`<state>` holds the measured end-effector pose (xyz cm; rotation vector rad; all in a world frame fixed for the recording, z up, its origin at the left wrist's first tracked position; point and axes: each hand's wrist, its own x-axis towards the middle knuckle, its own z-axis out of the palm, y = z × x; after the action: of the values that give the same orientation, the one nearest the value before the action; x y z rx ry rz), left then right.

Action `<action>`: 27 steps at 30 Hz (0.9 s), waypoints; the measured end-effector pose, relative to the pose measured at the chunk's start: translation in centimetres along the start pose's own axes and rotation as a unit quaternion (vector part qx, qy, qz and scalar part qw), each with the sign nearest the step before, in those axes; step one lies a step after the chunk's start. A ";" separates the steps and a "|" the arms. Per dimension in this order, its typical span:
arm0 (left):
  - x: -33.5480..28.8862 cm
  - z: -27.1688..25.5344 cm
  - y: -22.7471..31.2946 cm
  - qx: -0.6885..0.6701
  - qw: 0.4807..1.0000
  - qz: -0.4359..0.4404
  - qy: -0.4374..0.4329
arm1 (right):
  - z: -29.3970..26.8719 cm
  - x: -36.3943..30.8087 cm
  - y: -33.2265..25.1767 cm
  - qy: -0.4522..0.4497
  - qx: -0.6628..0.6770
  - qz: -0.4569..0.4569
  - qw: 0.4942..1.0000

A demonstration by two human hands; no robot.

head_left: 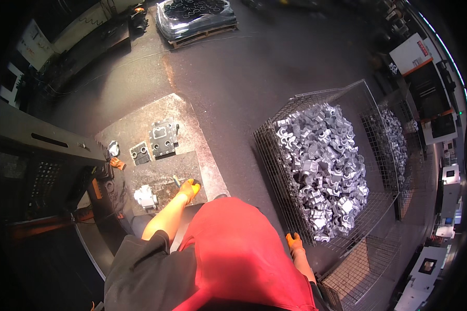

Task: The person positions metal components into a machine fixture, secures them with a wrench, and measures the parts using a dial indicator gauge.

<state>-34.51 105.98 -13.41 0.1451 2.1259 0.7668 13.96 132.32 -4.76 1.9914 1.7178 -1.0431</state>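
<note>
My left hand (189, 189), in an orange glove, rests on the dark metal worktable (202, 155) near its front edge. A thin bluish tool (176, 181) lies at its fingertips; whether the fingers grip it is unclear. A silver casting (145, 197) sits to the left of that hand. My right hand (294, 241), also in an orange glove, hangs by my side and holds nothing, close to the near corner of a wire basket (267, 155) heaped with silver castings (324, 166). A red apron covers my front.
Two dark machined plates (163, 139) (140, 153) lie farther back on the table. A dark machine (41, 150) stands at the left. A second wire basket of castings (397, 140) stands behind the first, and a wrapped pallet (194, 18) sits on the floor far ahead.
</note>
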 end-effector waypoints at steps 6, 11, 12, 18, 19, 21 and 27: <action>4.5 -0.8 16.1 -0.041 0.982 0.183 0.001 | -1.3 18.6 -6.0 0.004 0.108 -0.126 0.986; 14.2 2.4 18.8 -0.074 0.967 0.234 0.065 | -3.7 30.1 -24.2 0.097 0.126 -0.430 0.889; 16.8 3.9 17.0 -0.125 0.965 0.203 0.108 | -3.7 29.9 -29.4 0.121 0.072 -0.508 0.850; 24.1 6.2 11.4 -0.006 0.993 -0.091 0.076 | -6.2 26.7 -48.5 0.160 0.026 -0.631 0.758; 26.0 5.4 9.4 -0.004 0.991 -0.098 0.093 | -6.3 27.7 -50.8 0.172 0.025 -0.647 0.742; 29.5 3.0 11.7 -0.017 0.982 -0.172 0.081 | -7.7 27.5 -57.3 0.147 -0.016 -0.652 0.744; 41.7 -3.9 12.5 -0.042 0.953 -0.295 0.057 | -2.1 41.5 -72.4 0.029 0.041 -0.539 0.841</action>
<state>-65.86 129.13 -33.09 -0.5695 2.0733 0.5091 -53.31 180.34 -16.11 0.9427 2.9417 -1.3347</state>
